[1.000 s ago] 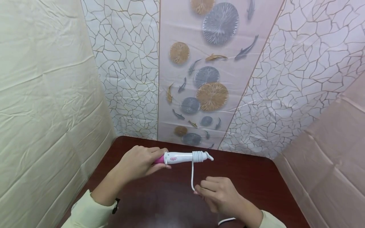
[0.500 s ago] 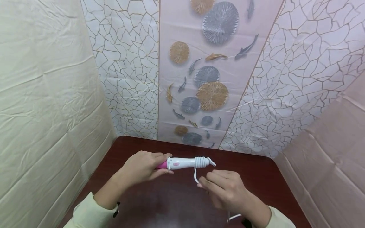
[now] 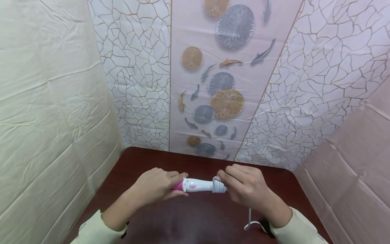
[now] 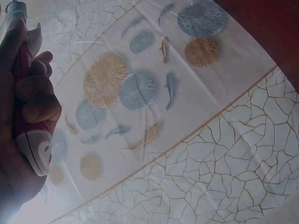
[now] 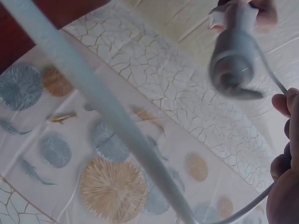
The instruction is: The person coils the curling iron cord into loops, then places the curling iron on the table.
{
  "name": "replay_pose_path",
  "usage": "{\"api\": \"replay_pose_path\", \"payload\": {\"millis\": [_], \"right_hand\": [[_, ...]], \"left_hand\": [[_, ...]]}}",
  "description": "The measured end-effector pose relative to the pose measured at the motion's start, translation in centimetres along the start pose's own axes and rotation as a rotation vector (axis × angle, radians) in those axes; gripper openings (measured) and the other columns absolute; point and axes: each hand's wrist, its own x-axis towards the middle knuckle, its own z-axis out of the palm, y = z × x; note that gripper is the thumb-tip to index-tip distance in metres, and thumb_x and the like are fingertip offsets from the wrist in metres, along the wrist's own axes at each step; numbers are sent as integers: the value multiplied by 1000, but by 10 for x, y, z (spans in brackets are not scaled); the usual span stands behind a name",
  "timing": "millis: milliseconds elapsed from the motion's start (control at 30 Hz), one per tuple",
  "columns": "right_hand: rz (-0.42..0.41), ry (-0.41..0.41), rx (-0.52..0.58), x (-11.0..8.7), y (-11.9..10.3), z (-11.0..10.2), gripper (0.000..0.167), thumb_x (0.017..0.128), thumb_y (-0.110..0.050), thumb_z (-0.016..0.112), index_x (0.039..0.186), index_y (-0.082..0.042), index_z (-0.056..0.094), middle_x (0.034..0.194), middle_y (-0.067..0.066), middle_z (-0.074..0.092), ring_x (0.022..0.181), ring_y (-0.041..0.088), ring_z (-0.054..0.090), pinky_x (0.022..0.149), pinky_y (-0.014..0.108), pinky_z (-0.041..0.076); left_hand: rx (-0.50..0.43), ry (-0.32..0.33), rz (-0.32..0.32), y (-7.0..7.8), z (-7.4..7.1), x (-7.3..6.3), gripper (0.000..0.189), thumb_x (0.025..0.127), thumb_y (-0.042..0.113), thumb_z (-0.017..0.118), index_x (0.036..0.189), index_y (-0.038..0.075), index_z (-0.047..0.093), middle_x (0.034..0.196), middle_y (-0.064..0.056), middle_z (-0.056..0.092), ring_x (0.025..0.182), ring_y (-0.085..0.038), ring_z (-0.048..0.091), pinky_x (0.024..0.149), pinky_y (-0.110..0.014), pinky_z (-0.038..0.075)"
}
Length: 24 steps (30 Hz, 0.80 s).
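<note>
A white and pink hair styling iron (image 3: 199, 185) is held level above the table, a small pink switch showing on its white handle. My left hand (image 3: 155, 184) grips its pink part; in the left wrist view the fingers wrap round it and a white tip (image 4: 36, 151) sticks out below. Several turns of white cord (image 3: 218, 187) are wound round the handle's right end. My right hand (image 3: 248, 186) pinches the cord close by that end, partly hiding it. The right wrist view shows the cord (image 5: 268, 70) running taut from handle to fingertips, then on past the hand.
The cord's loose length (image 3: 250, 217) hangs below the right hand. Under both hands lies a dark red-brown table (image 3: 189, 217). A patterned cloth backdrop (image 3: 201, 78) stands behind it, with plain cloth walls (image 3: 55, 118) at the sides.
My right hand has risen with the cord, from below the handle to its right end. The left hand and the iron have come slightly lower and to the right.
</note>
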Motion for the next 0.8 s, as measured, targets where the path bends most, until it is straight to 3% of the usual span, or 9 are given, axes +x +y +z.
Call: {"api": "replay_pose_path", "payload": {"millis": [233,500,800], "right_hand": [[44,-32,7,-13,11,8,26,110,-11,60,94,-4,79,76,1,59,58,12,47,45,20,37],[114,-82,35,-31,23,19,28,113,-15,58,97,-7,80,82,0,65,61,12,53,46,23,43],[254,-114,150,-46,34,33,33,116,-30,58,96,-11,76,81,-3,59,62,6,44,53,20,41]], "left_hand": [[47,33,44,8,-1,1,58,93,62,83,129,18,75,85,13,71,54,-4,49,51,-24,47],[136,68,84,11,-2,0,61,93,65,81,127,16,75,82,12,69,56,-5,59,50,-24,49],[111,134,77,10,-7,4,60,89,61,87,124,15,73,77,11,63,53,-5,51,48,-25,47]]}}
